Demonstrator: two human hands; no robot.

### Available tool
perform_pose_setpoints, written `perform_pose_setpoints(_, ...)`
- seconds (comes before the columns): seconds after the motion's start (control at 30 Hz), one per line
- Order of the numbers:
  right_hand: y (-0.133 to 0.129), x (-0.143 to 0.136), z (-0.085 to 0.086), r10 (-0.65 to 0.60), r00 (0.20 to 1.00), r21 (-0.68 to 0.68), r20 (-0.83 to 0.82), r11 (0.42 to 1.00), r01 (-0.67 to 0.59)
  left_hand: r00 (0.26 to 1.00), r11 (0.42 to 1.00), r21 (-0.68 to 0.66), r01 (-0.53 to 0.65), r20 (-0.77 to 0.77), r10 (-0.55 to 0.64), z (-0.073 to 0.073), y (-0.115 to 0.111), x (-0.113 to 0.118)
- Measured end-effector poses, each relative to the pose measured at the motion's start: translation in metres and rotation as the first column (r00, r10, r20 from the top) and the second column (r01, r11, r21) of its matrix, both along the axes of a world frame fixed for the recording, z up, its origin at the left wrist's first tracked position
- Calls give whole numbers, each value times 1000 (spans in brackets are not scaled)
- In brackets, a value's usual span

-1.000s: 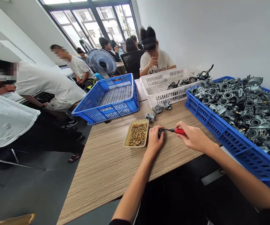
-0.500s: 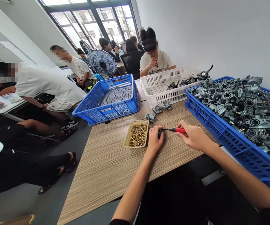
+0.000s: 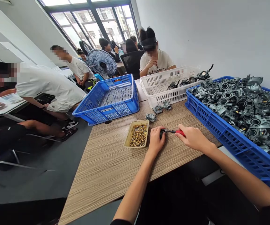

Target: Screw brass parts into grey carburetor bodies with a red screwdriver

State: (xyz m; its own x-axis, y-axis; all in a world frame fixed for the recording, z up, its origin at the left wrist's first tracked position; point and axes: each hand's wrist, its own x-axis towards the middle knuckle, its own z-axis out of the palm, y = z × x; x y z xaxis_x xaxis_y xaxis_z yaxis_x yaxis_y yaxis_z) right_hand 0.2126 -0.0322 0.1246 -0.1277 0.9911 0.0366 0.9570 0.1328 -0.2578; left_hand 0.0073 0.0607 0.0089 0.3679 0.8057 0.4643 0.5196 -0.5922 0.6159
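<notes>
My left hand (image 3: 156, 139) is wrapped round a carburetor body (image 3: 162, 133) on the table, most of it hidden by the fingers. In my right hand (image 3: 192, 137) is a screwdriver with a red handle (image 3: 180, 133). Its dark shaft (image 3: 171, 131) points left, and the tip meets the carburetor body by my left fingers. Just left of that hand stands a shallow beige tray (image 3: 126, 142) of small brass parts (image 3: 139, 135). Beyond it, several loose carburetor bodies (image 3: 151, 117) lie on the wood-grain table.
A blue crate (image 3: 221, 123) heaped with carburetors stands at the right. A white crate (image 3: 163, 99) with a few carburetors and another blue crate (image 3: 111, 114) are at the back. Across the table sits a co-worker (image 3: 157, 59); other people and a fan (image 3: 102, 62) are at the left.
My left hand and the carburetor body have shifted slightly right. The screwdriver has tilted a little, its handle end lower. A person at the lower left has moved out of view.
</notes>
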Motion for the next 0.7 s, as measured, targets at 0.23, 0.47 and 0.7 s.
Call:
perform_pose_setpoints(0.23,4,4,1,-8,999,10,-39,1000,8,1000,1000,-20,-4,5,4,0,2,0)
perform_pose_setpoints(0.47,3,17,12,-68,997,81,-43,994,71,1000,999,-34,2,31,-1,0,4,-2)
perform_pose_setpoints(0.7,7,28,14,-204,979,127,25,972,199,996,997,-67,-44,77,50,-7,5,2)
